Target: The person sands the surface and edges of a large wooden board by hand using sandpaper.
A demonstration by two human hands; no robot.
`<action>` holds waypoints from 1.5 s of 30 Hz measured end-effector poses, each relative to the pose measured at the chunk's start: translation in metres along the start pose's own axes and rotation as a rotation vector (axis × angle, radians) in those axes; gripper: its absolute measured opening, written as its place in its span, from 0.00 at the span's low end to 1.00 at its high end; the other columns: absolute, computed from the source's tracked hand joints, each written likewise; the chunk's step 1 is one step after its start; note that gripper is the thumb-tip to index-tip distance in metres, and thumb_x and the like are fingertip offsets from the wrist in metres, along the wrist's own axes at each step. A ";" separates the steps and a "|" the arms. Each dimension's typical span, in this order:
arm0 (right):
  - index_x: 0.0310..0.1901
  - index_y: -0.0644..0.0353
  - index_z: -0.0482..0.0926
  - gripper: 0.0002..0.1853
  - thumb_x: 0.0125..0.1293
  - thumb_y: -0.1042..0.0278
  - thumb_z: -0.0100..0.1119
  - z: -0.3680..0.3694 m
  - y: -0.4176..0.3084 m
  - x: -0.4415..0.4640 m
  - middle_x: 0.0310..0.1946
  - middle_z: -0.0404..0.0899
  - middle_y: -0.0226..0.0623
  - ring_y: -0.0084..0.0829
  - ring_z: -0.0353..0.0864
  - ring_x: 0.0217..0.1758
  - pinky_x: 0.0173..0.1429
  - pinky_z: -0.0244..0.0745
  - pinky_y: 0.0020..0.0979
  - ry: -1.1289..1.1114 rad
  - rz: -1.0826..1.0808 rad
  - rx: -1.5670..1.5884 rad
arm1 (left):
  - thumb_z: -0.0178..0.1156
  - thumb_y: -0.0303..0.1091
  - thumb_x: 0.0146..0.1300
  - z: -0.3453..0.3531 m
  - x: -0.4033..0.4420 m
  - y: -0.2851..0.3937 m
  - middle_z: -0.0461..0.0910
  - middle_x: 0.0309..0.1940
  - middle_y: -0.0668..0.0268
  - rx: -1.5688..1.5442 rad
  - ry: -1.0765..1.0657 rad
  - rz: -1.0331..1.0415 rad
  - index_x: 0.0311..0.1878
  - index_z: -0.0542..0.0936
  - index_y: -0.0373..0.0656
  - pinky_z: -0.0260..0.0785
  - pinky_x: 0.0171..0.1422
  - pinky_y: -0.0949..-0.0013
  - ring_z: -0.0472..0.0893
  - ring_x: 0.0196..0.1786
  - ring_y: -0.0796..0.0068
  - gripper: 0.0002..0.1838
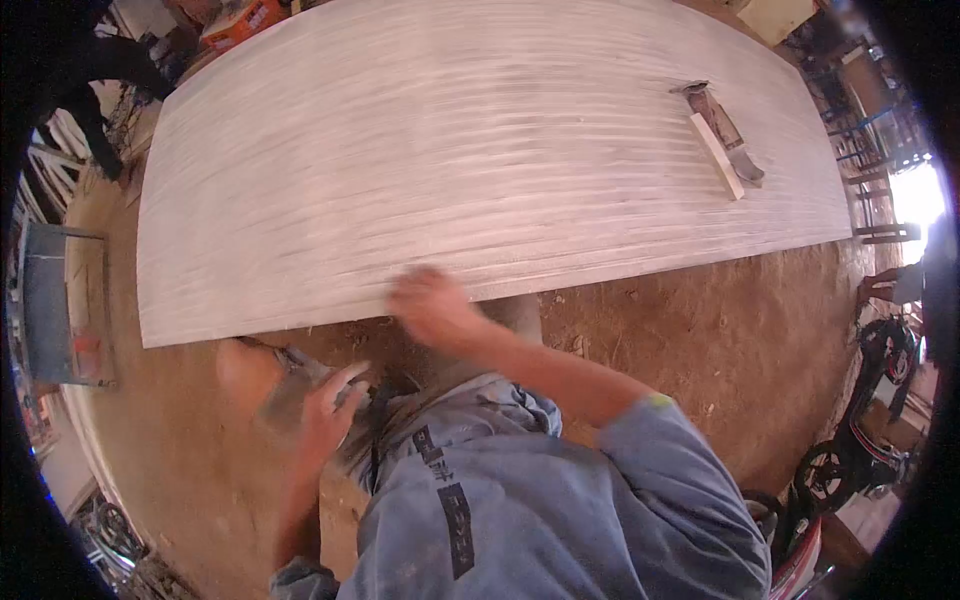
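Observation:
A large whitish panel (480,170) with streaks running along its length lies across the view in front of me. My right hand (430,305) is at the panel's near edge, fingers curled and smeared by motion; whether it holds anything is hidden. Lower and to the left, close to my lap, is my left hand (335,405), its pale, whitish-looking fingers partly spread and apart from the panel. On the panel's right part rests a brown tool (722,120) with a curved grey end, and a pale wooden strip (717,157) lies against it.
Brown dusty floor (680,340) surrounds the panel. A motorbike (835,465) stands at the lower right. At the left is a blue-grey framed object (65,300). A person's dark-clothed legs (95,100) show at the upper left, near an orange box (240,22).

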State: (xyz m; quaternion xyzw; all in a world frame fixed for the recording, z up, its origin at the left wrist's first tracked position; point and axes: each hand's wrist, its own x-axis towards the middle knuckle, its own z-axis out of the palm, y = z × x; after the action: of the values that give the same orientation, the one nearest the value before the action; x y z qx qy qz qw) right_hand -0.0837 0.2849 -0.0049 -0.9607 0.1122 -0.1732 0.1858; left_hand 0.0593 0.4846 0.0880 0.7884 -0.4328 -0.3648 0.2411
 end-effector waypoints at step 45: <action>0.41 0.57 0.81 0.13 0.52 0.69 0.59 0.051 -0.013 0.043 0.44 0.78 0.43 0.46 0.76 0.54 0.61 0.69 0.50 0.001 -0.080 0.052 | 0.63 0.26 0.55 -0.016 -0.015 -0.112 0.83 0.45 0.64 0.472 0.435 0.357 0.44 0.83 0.43 0.65 0.69 0.54 0.79 0.56 0.64 0.12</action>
State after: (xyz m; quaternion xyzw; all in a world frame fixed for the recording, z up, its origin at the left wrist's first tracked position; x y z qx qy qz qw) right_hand -0.0236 0.3006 -0.0316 -0.9592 0.0692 -0.1838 0.2035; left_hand 0.1235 0.5558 0.0255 0.7934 -0.5746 -0.0309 0.1986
